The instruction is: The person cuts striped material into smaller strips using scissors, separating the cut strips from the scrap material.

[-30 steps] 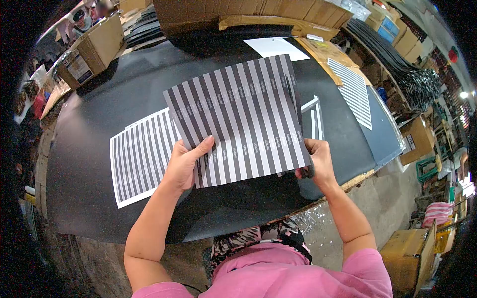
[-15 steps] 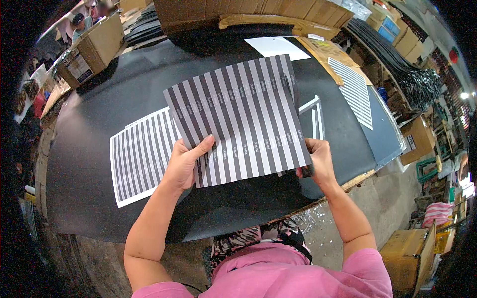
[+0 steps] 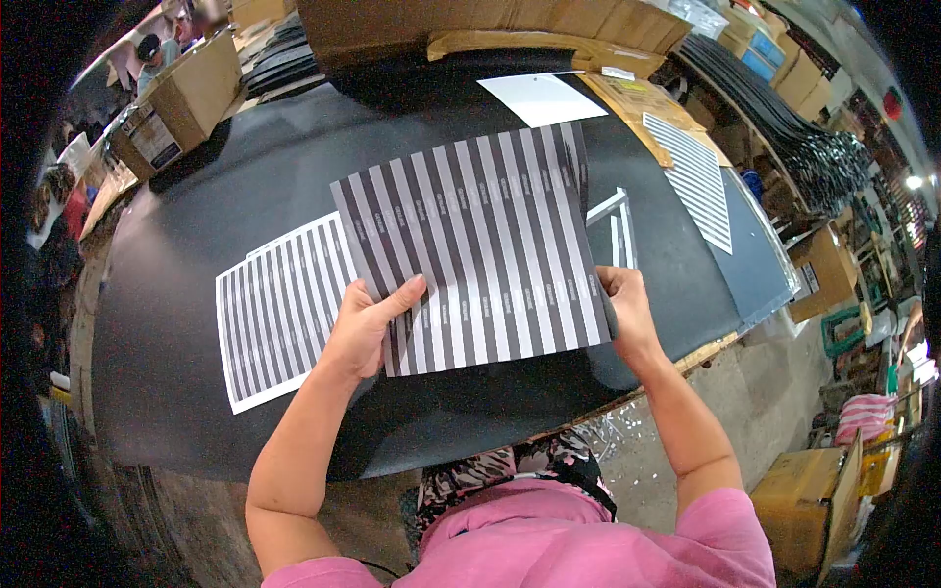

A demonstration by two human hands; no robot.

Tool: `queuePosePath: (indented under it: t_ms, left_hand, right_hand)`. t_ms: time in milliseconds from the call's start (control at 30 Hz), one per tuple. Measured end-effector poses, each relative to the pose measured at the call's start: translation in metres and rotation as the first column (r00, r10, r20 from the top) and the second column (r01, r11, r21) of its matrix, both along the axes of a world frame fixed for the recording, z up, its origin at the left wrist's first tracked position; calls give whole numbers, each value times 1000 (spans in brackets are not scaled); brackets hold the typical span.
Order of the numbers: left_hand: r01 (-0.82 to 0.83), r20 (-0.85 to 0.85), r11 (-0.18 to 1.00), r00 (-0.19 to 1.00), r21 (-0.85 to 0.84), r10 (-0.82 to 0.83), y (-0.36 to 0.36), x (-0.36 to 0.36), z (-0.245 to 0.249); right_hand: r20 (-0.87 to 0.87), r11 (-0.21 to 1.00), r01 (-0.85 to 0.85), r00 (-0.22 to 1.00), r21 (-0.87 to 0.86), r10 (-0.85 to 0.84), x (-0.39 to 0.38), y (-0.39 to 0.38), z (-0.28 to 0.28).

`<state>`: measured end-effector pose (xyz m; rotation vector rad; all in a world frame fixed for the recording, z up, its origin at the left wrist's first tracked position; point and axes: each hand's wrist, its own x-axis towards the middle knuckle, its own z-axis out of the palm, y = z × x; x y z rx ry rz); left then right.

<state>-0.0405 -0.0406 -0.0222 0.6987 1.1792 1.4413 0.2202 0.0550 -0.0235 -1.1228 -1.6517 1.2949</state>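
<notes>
A sheet (image 3: pixel 480 255) with dark and light stripes and rows of small print is held up over the black table. My left hand (image 3: pixel 368 323) pinches its lower left part, thumb on the front face. At the sheet's lower right edge, my right hand (image 3: pixel 627 309) is closed around what looks like black-handled scissors (image 3: pixel 612 319), mostly hidden behind the sheet. Near the top right corner, a narrow edge strip stands slightly apart. Another striped sheet (image 3: pixel 279 314) with a white border lies on the table to the left, partly covered.
White strips (image 3: pixel 618 230) lie on the black table (image 3: pixel 176 363) beyond my right hand. A white sheet (image 3: pixel 539 98) and a striped sheet (image 3: pixel 691 181) lie farther back. Cardboard boxes (image 3: pixel 181 103) stand around the table. A person (image 3: pixel 152 59) is at the far left.
The held sheet has tilted and dropped slightly at its top. My right hand has shifted up a little, and the black handle now shows less behind the sheet's edge.
</notes>
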Motion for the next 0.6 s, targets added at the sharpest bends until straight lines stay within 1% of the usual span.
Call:
queuePosePath:
  t_ms: [33, 100, 133, 233, 333, 433, 567, 600]
  left_hand:
    - [3, -1, 1000, 1000, 2, -3, 0, 0, -1]
    - [41, 22, 999, 999, -10, -41, 0, -1, -5]
    - [44, 18, 999, 999, -4, -44, 0, 0, -4]
    - [41, 38, 999, 998, 12, -41, 0, 0, -3]
    - [14, 35, 1000, 999, 15, -15, 0, 1, -1]
    - [1, 28, 1000, 1000, -22, -1, -2, 1, 4]
    - [24, 37, 1000, 999, 18, -24, 0, -1, -2]
    - [21, 47, 1000, 999, 12, -21, 0, -1, -3]
  right_hand:
    - [-1, 1000, 3, 1000, 2, -3, -1, 1, 4]
    - [-32, 998, -11, 999, -69, 8, -3, 4, 14]
    - [-18, 999, 6, 1000, -41, -6, -4, 7, 13]
    - [-37, 1000, -2, 999, -29, 1, -8, 13, 12]
    - [-16, 1000, 4, 1000, -21, -4, -11, 16, 12]
    - [20, 1000, 30, 999, -8, -30, -13, 15, 16]
    - [17, 1000, 20, 1000, 3, -20, -11, 15, 14]
    - [-9, 1000, 16, 1000, 0, -16, -11, 13, 14]
